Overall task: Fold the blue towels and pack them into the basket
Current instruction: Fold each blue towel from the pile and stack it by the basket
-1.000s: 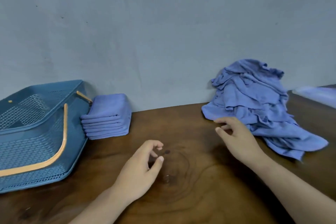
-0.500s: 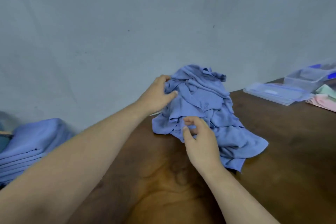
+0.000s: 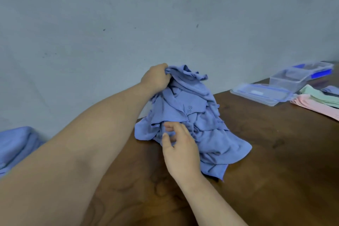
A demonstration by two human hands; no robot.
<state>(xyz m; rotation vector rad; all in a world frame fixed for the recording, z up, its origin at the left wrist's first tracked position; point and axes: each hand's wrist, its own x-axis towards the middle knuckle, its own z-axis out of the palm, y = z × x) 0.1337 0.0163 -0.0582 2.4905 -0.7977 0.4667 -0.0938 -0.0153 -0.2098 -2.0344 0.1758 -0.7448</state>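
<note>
The single head-worn camera looks forward and down across the wooden table (image 3: 275,180) toward the wall (image 3: 165,14), close to the tabletop.

Faint tone-on-tone letters "SS" showing on the heap of crumpled blue cloth towels (image 3: 190,97), sitting just above the right hand (image 3: 180,152) fingertips (image 3: 169,127), white label on the clear plastic lid (image 3: 271,97) blurring beyond reading

Soft, even, dim light gives the wall (image 3: 128,24) a cool blue tint. The worktop (image 3: 275,152) right of the towel pile (image 3: 194,112) shows a weak sheen, and a soft shadow lies under the pile's near edge. Left of the pile, the forearm (image 3: 82,152) looks stretched by the wide lens, and the folded towels (image 3: 16,145) are blurred.
</note>
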